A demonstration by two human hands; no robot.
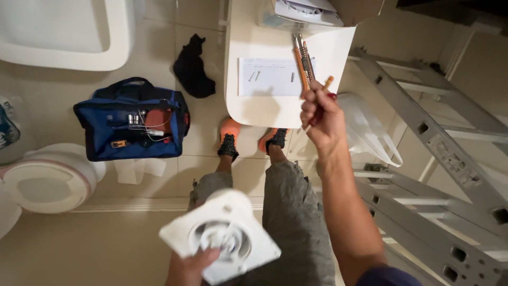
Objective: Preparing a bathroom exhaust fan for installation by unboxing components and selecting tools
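My left hand (191,267) grips the near edge of a white square fan cover (222,235) with a round grille, held low above my knees. My right hand (320,117) is raised over the edge of a white stool or cabinet top (248,37) and is shut on a pencil (327,83) and a red-handled tool. Just beyond its fingers an orange utility knife (303,59) lies on the white top, next to a paper sheet (270,77) with screw drawings.
A blue open tool bag (132,124) sits on the tiled floor at left, a black cloth (191,69) beyond it. A toilet (45,182) stands far left. An aluminium ladder (434,159) runs along the right, with a white plastic bag (365,130) beside it.
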